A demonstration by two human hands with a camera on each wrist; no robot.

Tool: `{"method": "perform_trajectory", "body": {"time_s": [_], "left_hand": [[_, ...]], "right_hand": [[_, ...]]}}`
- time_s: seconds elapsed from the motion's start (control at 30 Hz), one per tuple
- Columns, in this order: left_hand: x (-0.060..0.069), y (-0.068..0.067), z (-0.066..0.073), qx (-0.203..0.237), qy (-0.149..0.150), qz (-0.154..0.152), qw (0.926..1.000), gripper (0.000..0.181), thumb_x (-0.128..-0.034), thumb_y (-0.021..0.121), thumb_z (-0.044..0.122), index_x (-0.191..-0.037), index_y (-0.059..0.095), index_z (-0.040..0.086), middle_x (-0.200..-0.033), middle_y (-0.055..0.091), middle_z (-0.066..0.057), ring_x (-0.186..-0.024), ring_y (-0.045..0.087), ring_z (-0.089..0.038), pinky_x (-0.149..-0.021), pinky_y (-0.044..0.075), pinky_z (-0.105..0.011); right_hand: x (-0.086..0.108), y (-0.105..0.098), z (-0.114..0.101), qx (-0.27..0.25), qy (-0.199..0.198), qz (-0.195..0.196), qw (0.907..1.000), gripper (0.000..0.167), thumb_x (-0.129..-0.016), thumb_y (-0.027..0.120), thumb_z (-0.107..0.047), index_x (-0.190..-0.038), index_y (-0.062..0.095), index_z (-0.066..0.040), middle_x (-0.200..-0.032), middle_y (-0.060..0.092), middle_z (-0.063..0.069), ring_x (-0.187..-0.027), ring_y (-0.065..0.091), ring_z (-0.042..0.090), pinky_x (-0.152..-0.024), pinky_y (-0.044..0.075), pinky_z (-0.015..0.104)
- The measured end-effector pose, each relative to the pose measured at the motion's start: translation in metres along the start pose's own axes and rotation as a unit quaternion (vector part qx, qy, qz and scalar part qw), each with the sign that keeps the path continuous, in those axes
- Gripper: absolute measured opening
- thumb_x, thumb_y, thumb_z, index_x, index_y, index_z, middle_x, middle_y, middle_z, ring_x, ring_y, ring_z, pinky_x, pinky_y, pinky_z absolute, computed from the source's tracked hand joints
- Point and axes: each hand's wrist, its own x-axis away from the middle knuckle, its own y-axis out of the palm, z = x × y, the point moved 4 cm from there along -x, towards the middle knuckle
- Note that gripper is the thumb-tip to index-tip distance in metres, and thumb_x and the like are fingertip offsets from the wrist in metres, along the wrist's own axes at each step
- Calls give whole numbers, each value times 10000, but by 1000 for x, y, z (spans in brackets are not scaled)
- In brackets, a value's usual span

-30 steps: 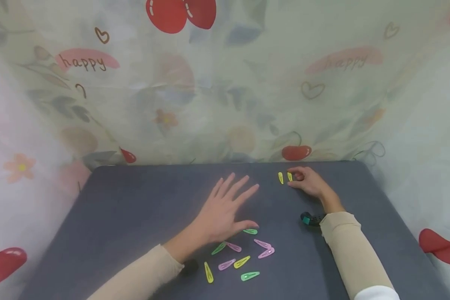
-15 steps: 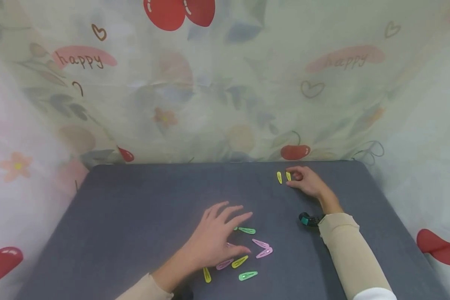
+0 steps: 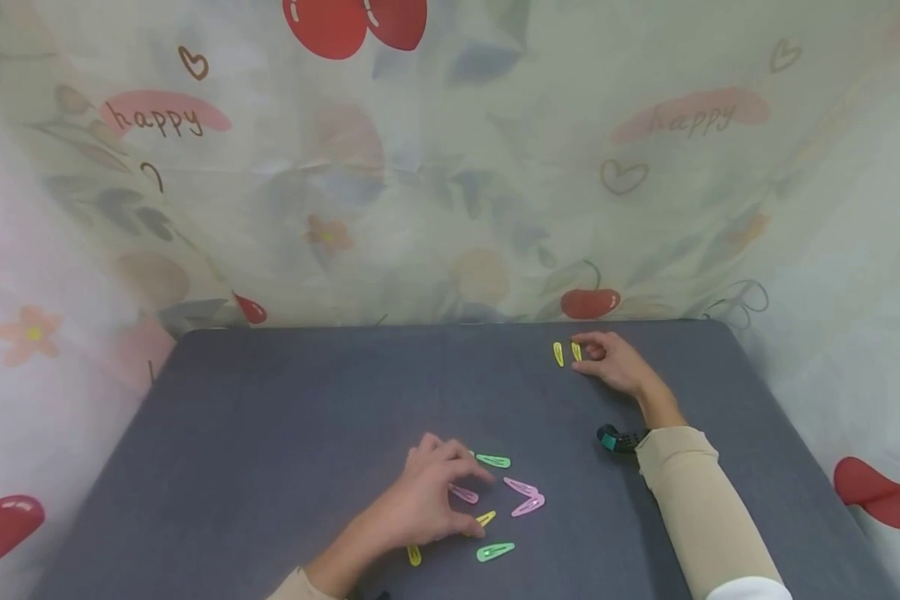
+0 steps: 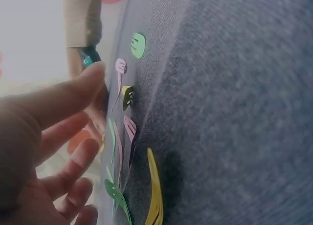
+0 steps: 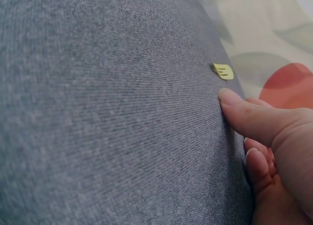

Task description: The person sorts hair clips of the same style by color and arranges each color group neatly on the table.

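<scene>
My left hand (image 3: 429,498) hovers low over a scatter of snap hair clips, fingers bent and thumb apart from them. Below its fingers lie a pink clip (image 3: 465,494) and a partly covered yellow clip (image 3: 486,518). Another yellow clip (image 4: 155,195) is close by in the left wrist view. At the table's far right, my right hand (image 3: 615,364) holds a yellow hair clip (image 3: 577,352) at its ends between thumb and forefinger, on the cloth. Just left of it lies a second yellow clip (image 3: 558,354), roughly parallel. The right wrist view shows just one yellow clip (image 5: 224,71) beyond the thumb.
Two green clips (image 3: 495,461) (image 3: 495,552) and two touching pink clips (image 3: 528,505) lie right of the left hand. Dark grey cloth covers the table (image 3: 307,392). A printed curtain (image 3: 435,208) hangs behind and at both sides. A black wrist device (image 3: 618,439) sits by the right sleeve.
My left hand has drawn back toward me from the table's middle down to the clips, its spread fingers bending. The right hand stays at the same yellow clip.
</scene>
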Motion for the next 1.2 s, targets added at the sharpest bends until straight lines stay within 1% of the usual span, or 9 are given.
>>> {"method": "perform_trajectory", "body": {"time_s": [0.17, 0.47, 0.57, 0.67, 0.77, 0.87, 0.97, 1.07, 1.2], "left_hand": [[-2, 4, -1, -141, 118, -229, 9996, 490, -607, 968, 365, -1054, 768, 385, -1023, 595, 206, -990, 376, -53, -882, 285, -304], [-6, 6, -2, -406, 36, -575, 9975, 406, -629, 959, 338, -986, 781, 410, -991, 572, 218, -954, 351, -47, -857, 270, -283], [-7, 6, -1, -484, 71, -660, 9966, 310, -640, 950, 352, -900, 790, 404, -971, 564, 219, -946, 349, -46, -864, 271, -290], [-8, 6, -1, -480, 41, -746, 9960, 215, -651, 942, 347, -767, 771, 403, -946, 540, 221, -945, 345, -47, -869, 272, -297], [-8, 6, 0, -457, -13, -798, 9958, 209, -655, 935, 340, -676, 737, 404, -925, 514, 217, -945, 339, -52, -866, 268, -299], [-7, 7, 1, -500, 39, -810, 9954, 210, -659, 924, 345, -647, 721, 398, -917, 502, 211, -941, 330, -55, -855, 260, -292], [-5, 7, 3, -627, 235, -851, 9941, 195, -700, 895, 351, -656, 709, 390, -929, 499, 209, -932, 318, -55, -841, 247, -280], [-4, 6, 5, -558, 391, -920, 9934, 179, -776, 844, 346, -688, 689, 364, -950, 515, 203, -919, 310, -53, -823, 231, -275], [-6, 1, 6, -45, 337, -951, 9949, 151, -894, 751, 304, -775, 657, 311, -873, 555, 192, -884, 352, -38, -844, 265, -283]], "right_hand": [[-1, -2, -1, -36, -74, 62, 9999, 531, -979, 690, -239, -1457, 537, -63, -1383, 520, 223, -1249, 511, 377, -1072, 404, 603], [-2, -4, -2, -62, -103, 45, 9999, 530, -981, 688, -237, -1456, 537, -57, -1383, 522, 227, -1256, 507, 384, -1079, 398, 610], [-3, -5, -2, -32, -94, 43, 9999, 537, -983, 683, -235, -1464, 528, -56, -1396, 516, 232, -1272, 504, 390, -1082, 395, 614], [-3, -6, -3, -36, -57, 55, 10000, 533, -984, 683, -230, -1465, 528, -63, -1395, 513, 223, -1271, 502, 383, -1086, 394, 608], [-2, -6, -4, -56, -48, 78, 9999, 529, -980, 689, -227, -1457, 535, -57, -1380, 519, 223, -1252, 506, 377, -1076, 398, 606], [-2, -5, -5, -52, -46, 106, 9999, 525, -975, 695, -223, -1448, 545, -52, -1373, 535, 227, -1245, 515, 378, -1070, 403, 605], [-1, -4, -5, -38, -68, 108, 9999, 517, -973, 697, -215, -1439, 555, -45, -1372, 554, 234, -1248, 525, 384, -1072, 407, 603], [-2, -2, -3, -32, -103, 83, 9999, 515, -972, 696, -208, -1437, 555, -37, -1374, 559, 240, -1250, 527, 388, -1069, 407, 605], [-1, 0, -1, -31, -103, 59, 9999, 516, -973, 696, -210, -1438, 554, -39, -1375, 551, 241, -1250, 524, 390, -1064, 409, 605]]}}
